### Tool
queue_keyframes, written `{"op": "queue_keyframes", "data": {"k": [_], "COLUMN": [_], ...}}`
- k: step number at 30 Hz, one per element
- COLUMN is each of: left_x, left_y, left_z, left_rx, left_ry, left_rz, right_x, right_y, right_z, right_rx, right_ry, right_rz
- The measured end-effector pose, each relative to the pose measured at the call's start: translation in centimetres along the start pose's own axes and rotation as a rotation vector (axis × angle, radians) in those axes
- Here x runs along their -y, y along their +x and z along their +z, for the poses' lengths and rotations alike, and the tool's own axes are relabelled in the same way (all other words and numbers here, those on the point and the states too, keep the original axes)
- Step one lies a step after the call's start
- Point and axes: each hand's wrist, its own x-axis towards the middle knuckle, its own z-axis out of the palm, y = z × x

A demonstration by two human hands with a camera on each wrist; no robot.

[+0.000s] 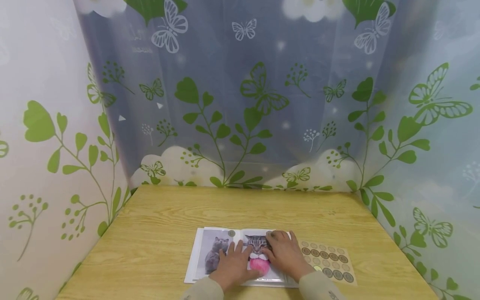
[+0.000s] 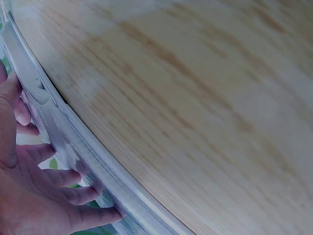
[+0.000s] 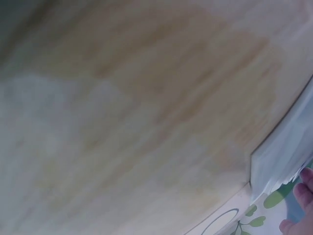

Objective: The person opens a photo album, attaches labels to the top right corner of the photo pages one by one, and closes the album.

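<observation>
An album [image 1: 191, 266] lies spread on the table, with a grey cat photo [image 1: 213, 255] on its left page. On the right page is a photo of a tabby cat [image 1: 257, 241] with a pink ball [image 1: 261, 267]. My left hand [image 1: 233, 266] rests across the inner part of the pages, fingers spread and nearly straight. The fingers of my right hand [image 1: 286, 253] press near the top of the right page, partly covering a round sticker [image 1: 268, 233]. Another round sticker [image 1: 231, 233] sits atop the left page. The album's thick page edges [image 2: 98, 156] show in the left wrist view.
A sheet of round stickers [image 1: 350, 263], some light and some dark, lies right of the album, partly behind the right sleeve [image 1: 318, 286]. The wooden table [image 1: 157, 216] reaches back to patterned curtains [image 1: 225, 54] with leaves and butterflies, which also hang at both sides.
</observation>
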Motion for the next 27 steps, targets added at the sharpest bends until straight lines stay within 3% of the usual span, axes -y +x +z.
{"op": "queue_keyframes", "data": {"k": [12, 27], "left_x": [-0.2, -0.1], "left_y": [-0.2, -0.2], "left_z": [-0.5, -0.5], "left_rx": [0.012, 0.021], "left_ry": [-0.023, -0.036], "left_rz": [-0.004, -0.008], "right_x": [-0.5, -1.4], "right_y": [-0.2, -0.3], "right_z": [-0.1, 0.1], "right_rx": [-0.056, -0.049], "right_ry": [0.006, 0.014], "right_rz": [0.009, 0.06]}}
